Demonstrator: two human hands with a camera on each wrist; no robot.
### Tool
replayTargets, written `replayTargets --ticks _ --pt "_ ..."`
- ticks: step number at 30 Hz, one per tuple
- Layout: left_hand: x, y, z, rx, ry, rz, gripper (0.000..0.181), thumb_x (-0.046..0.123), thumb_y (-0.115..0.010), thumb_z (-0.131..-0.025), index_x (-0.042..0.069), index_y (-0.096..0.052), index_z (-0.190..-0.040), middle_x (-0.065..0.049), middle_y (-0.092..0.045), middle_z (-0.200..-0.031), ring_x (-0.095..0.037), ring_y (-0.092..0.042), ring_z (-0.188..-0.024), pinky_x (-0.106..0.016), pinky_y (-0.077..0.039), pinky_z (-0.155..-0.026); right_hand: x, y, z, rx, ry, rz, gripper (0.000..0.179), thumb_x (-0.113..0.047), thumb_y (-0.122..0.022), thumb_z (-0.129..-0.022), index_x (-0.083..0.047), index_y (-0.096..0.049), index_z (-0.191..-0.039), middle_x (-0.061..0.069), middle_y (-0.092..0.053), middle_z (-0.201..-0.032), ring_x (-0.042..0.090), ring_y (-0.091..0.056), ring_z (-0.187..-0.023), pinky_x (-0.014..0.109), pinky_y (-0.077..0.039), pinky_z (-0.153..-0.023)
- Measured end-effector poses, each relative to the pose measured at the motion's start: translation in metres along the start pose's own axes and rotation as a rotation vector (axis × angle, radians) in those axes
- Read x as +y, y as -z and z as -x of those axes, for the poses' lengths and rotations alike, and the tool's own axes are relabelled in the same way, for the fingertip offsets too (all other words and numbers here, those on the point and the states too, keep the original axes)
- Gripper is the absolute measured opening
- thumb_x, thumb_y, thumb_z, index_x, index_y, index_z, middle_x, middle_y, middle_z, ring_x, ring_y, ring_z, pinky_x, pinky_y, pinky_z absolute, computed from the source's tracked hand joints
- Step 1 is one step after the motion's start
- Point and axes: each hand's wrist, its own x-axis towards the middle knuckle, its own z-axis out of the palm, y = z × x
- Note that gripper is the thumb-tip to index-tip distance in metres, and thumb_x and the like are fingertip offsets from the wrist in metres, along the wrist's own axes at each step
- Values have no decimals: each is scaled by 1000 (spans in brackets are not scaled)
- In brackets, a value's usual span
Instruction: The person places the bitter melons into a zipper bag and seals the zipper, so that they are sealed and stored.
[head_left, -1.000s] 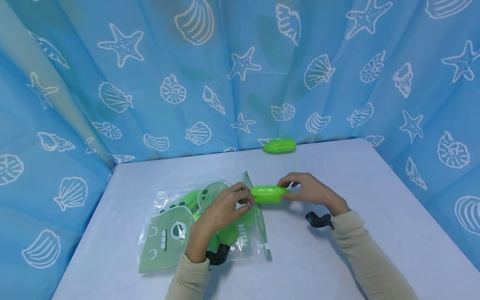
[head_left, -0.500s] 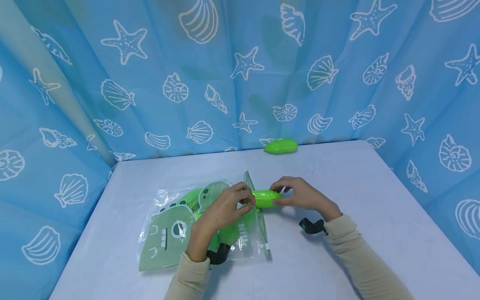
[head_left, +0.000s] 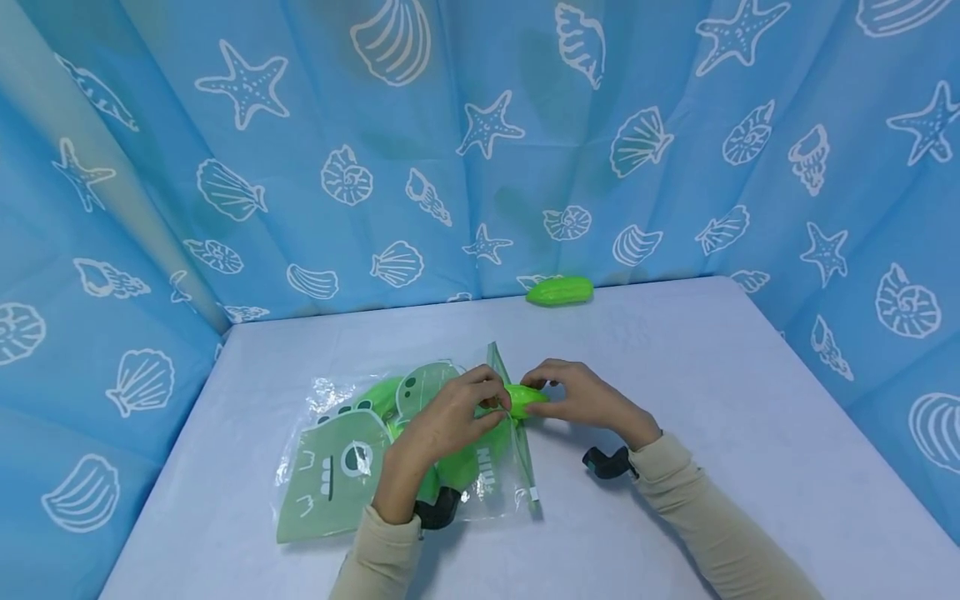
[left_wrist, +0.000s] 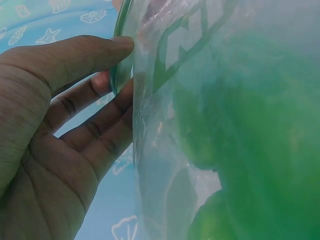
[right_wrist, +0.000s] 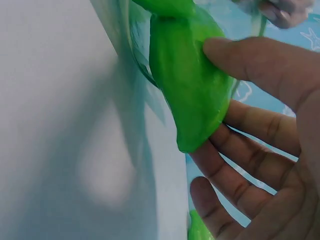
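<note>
A clear zip bag (head_left: 330, 479) with a green cartoon monster print lies on the table, with green things inside it. My left hand (head_left: 442, 421) pinches the rim (left_wrist: 120, 67) of the bag's open mouth between thumb and fingers. In my right hand (head_left: 588, 398) is a bright green toy cucumber (head_left: 527, 402), gripped by its outer end. The cucumber's other end is inside the mouth of the bag. Seen from the right wrist, the thumb presses the near side of the cucumber (right_wrist: 187, 80) and the fingers lie behind it.
Another green toy cucumber (head_left: 560, 291) lies at the table's back edge, close to the blue shell-print curtain (head_left: 450, 167). A white cloth covers the table (head_left: 637, 517). The slider (head_left: 533, 493) of the bag sits at the near end of its zip strip.
My right hand has moved left and pushed the cucumber farther into the bag, so less of it shows. The left hand has stayed at the bag's rim.
</note>
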Motion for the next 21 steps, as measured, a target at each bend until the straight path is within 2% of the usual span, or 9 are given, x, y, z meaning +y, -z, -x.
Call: replayTargets --ticks 6,12,21 --pt "0 0 1 -5 11 -8 7 4 -71 -93 7 -68 -99 -3 -57 -106 -17 -63 -89 -34 -57 -77 -3 -12 -3 30 38 37 34 -24 -78 -90 -13 -69 -120 -4 -64 -111 14 -60 -103 41 -54 -89" --pt "0 0 1 -1 7 -1 8 3 -72 -92 6 -69 -98 -4 -58 -106 -20 -64 -92 -34 -57 -80 -5 -25 -5 49 77 67 34 -18 -76 -91 -9 -66 -122 2 -64 -115 21 -61 -106 44 -53 -92" --pt "0 0 0 5 22 -6 8 4 -72 -92 7 -68 -98 -3 -58 -106 -20 -64 -93 -33 -57 -81 -9 -30 -6 77 18 61 39 -18 -72 -95 -9 -61 -132 4 -63 -121 22 -60 -110 43 -53 -93"
